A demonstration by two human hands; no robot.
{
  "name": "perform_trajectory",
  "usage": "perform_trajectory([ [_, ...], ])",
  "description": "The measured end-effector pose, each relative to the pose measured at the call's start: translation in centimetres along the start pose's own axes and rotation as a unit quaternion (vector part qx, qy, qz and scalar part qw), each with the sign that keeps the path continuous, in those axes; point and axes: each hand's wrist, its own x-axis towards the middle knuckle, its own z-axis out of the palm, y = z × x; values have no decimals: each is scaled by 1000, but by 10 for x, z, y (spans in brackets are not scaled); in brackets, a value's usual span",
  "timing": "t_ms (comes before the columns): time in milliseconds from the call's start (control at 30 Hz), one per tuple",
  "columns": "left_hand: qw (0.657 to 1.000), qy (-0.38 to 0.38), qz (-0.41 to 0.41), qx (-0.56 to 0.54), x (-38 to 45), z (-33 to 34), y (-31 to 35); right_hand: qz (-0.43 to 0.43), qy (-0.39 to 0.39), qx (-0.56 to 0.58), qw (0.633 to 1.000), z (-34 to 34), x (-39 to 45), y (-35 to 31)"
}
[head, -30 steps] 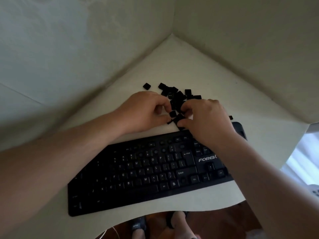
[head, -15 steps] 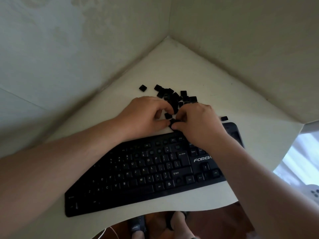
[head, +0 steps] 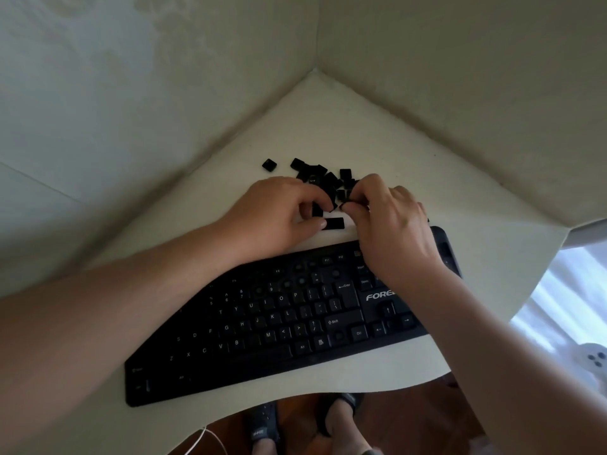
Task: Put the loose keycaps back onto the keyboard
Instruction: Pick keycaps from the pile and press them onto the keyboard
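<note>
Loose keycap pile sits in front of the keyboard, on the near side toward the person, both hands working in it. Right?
Not quite. The head view shows the keycap pile beyond the keyboard, toward the wall corner. Left hand and right hand are both working in it.

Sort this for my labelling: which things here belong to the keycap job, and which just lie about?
Job:
keyboard
keycap pile
long keycap
stray keycap
left hand
right hand

Lying about:
white cable
white controller

Pale sheet [head: 345, 133] over table; white cable [head: 200, 438], dark sandals [head: 262, 425] on wooden floor [head: 410, 421].
</note>
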Motion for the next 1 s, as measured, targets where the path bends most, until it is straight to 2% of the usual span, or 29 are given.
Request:
perform_trajectory([
  [100,992,-42,-35,-114,-6,-8,8,-52,12,58,997,-8,-9,-1],
  [200,955,-120,-57,-264,-11,-17,12,-49,25,80,995,-15,-21,-3],
  [267,946,-119,-64,-295,-13,-18,15,-48,28,78,995,-18,-27,-3],
  [433,951,-106,-82,-279,-18,-15,19,-50,15,83,995,-26,-36,-7],
  [633,955,-146,-68,-249,-28,-15,21,-93,-31,51,994,-31,-46,-2],
  [800,992,-77,-27,-101,-31,-14,13,-47,-100,17,994,-32,-40,8],
  [900,996,-65,-1,-59,-31,-9,12,-20,-156,16,987,-30,-36,-1],
  [1000,997,-63,24,-34,-32,-2,14,-3,-180,23,983,-24,-32,-8],
])
